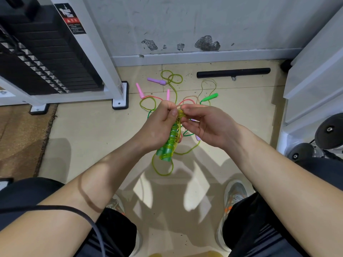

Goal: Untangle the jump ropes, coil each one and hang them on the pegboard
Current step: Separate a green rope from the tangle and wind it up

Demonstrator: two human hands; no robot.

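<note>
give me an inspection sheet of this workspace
surface: tiled floor, brown mat at left
job's things: green handles wound with yellow-green rope, held; pink handles, purple handle, loose green handle and tangled ropes on floor; no pegboard seen
clutter: black padded bar by wall
hands: left hand grips the wound handles; right hand pinches the rope at their top
cables: black cable over left forearm
surroundings: weight stack left, dumbbells right

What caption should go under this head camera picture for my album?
Left hand grips green handles wrapped in yellow-green rope; right hand pinches the rope, tangled ropes on the floor beyond.
</note>
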